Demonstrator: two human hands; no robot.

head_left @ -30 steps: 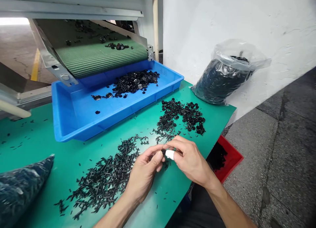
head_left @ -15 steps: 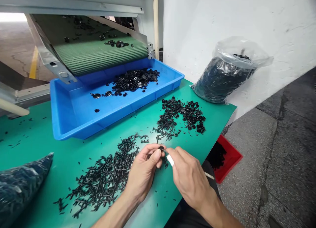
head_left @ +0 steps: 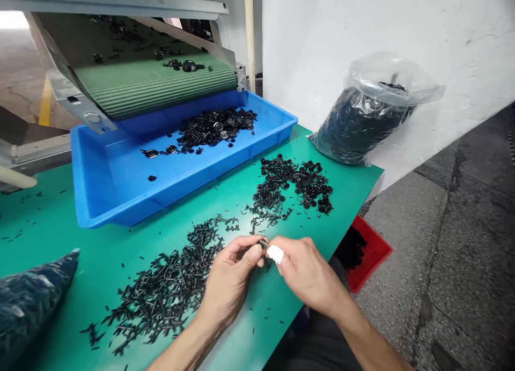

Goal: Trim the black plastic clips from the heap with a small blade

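Observation:
My left hand (head_left: 235, 272) pinches a small black round plastic part (head_left: 263, 243) between thumb and fingertips, over the green table. Against that part come the closed fingertips of my right hand (head_left: 309, 272), which grip a thin blade-like tool, mostly hidden by the fingers. White tape (head_left: 276, 254) is wrapped around the right thumb. Left of my hands spreads a pile of black branched plastic sprues (head_left: 173, 280). Beyond them lies a heap of small black parts (head_left: 277, 186), some with round heads.
A blue tray (head_left: 132, 213) holding black parts stands under a green conveyor belt (head_left: 161, 89). A clear bag (head_left: 358, 119) full of black pieces leans by the wall; another bag (head_left: 36, 301) lies at left. A red bin (head_left: 374, 258) sits on the floor beyond the table edge.
My right hand has turned and come closer to the left fingertips, so the white tape shows more. The left hand keeps its pinch on the round part. The whole view has shifted slightly.

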